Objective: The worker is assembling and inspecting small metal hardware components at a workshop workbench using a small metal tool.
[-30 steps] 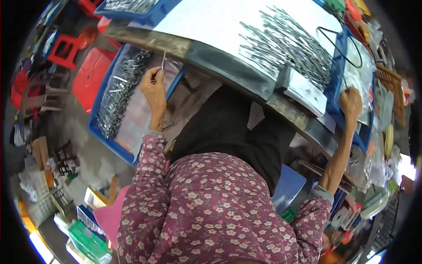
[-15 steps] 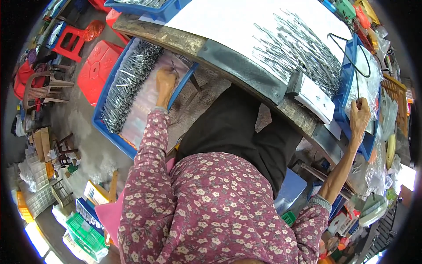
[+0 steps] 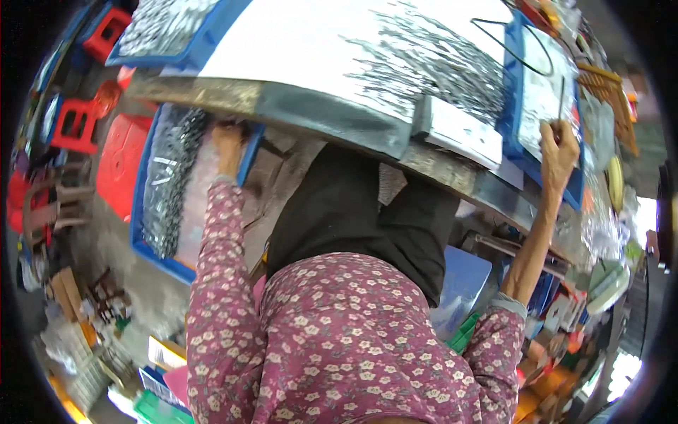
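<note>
My right hand (image 3: 560, 154) is closed in a pinch over the blue tray (image 3: 511, 92) at the table's right end. A thin dark rod (image 3: 562, 99) sticks up from its fingertips. My left hand (image 3: 227, 147) is over the blue tray (image 3: 138, 205) below the table's left edge, its fingers curled shut near the tray's far right corner. What they hold, if anything, is too blurred to tell. Beside this hand, a long row of thin silvery metal pieces (image 3: 176, 184) lies on clear plastic. More thin metal strips (image 3: 438, 63) are spread over the white tabletop (image 3: 282, 42).
A white block-like box (image 3: 462, 134) sits at the table's near edge. A black wire loop (image 3: 512, 46) arches by the right tray. Another blue tray (image 3: 194, 53) of metal pieces stands at the far left. Red stools (image 3: 121, 162) and a chair (image 3: 60, 201) stand left.
The view has shifted, so the table appears lower and further left. My left hand has moved toward the table edge, at the tray's far end. My right hand still pinches the rod.
</note>
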The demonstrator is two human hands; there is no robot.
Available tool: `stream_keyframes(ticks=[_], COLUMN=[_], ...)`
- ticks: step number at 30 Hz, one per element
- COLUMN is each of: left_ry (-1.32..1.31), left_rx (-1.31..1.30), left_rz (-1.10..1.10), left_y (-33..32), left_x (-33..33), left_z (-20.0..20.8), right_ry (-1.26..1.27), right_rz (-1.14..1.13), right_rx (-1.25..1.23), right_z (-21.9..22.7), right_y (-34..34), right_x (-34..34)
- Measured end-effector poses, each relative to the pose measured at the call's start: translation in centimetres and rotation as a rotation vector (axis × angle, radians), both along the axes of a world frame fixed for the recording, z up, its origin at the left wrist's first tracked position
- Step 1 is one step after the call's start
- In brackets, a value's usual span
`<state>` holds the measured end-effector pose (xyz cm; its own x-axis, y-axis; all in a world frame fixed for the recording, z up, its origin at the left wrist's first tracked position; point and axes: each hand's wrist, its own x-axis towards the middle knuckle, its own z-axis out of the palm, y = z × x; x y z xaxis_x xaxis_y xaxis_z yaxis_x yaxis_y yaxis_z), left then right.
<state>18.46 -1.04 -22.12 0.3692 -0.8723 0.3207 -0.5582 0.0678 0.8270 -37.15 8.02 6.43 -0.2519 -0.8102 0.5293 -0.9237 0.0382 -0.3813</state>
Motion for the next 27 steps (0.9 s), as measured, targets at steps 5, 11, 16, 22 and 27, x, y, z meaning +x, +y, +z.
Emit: stream_keyframes(ticks=[5, 11, 16, 22, 27], left_ry=[0.154, 0.051, -0.185, -0.59, -0.595], left_rx=[0.186, -0.217, -0.239, -0.16, -0.249], left_rz=[0.121, -0.085, -0.514, -0.602, -0.624], left_y=[2.4, 5.1, -0.5, -7.4, -8.1], left_x=[0.8, -11.5, -16.9, -18.8, -18.8], left_z=[4.2, 20.0, 22.5, 19.7, 18.8], right_ry=[-0.409, -0.629, -0.66, -0.693, -0.706], right_rz=[0.091, 0.148, 0.216, 0.242, 0.236], right_rx=[0.028, 0.122, 0.179, 0.228, 0.267], right_z=[2.6, 2.4, 2.1, 1.4, 0.9], right_y=[0.9, 2.5, 3.2, 4.3, 4.3], right_x=[5.7, 7.9, 10.2, 11.1, 11.3])
